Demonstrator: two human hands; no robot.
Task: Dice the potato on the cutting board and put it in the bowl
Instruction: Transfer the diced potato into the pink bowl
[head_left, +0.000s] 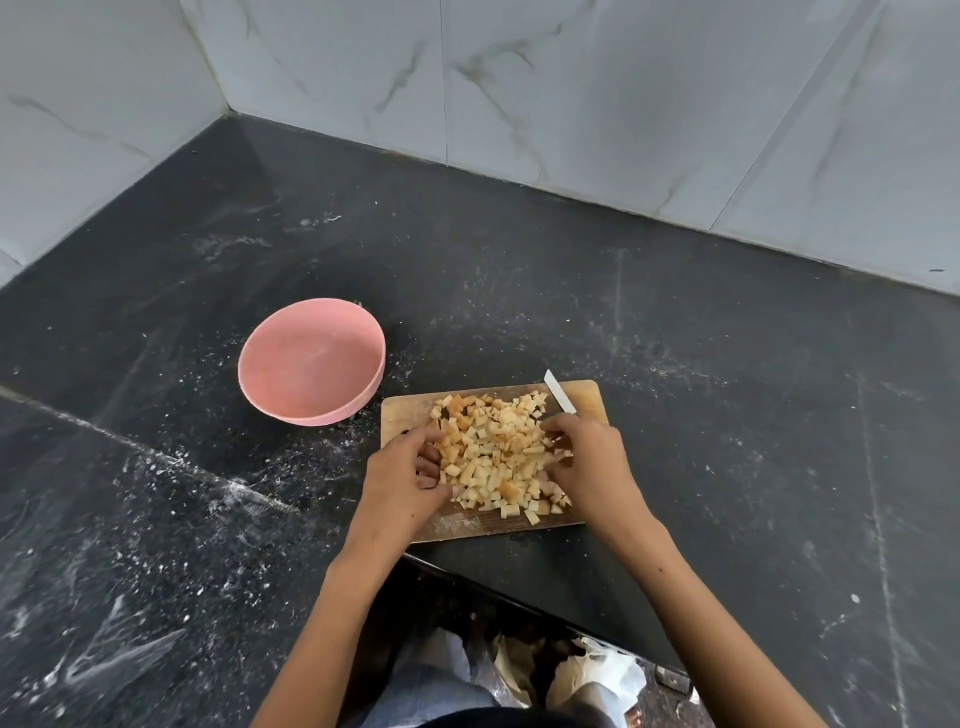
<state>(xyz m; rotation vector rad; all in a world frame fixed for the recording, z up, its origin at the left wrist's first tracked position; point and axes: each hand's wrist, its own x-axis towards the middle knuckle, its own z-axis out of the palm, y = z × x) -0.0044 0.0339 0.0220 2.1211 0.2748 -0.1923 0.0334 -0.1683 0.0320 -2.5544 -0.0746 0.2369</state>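
Observation:
A heap of diced potato (493, 452) lies on the wooden cutting board (467, 526) near the counter's front edge. My left hand (402, 478) cups the heap from the left, its fingers curled into the cubes. On the other side, my right hand (587, 462) does the same, fingers dug in among the pieces. A white knife blade (558, 392) sticks out beyond my right hand at the board's far right corner; its handle is hidden, so I cannot tell whether the hand holds it. The pink bowl (332, 415) stands empty on the counter just left of and behind the board.
The black stone counter (675, 338) is dusted with white specks and meets marble-tiled walls (571, 78) at the back and left. A step in the counter runs along the left front. Below the front edge are my legs and some plastic bags (597, 675).

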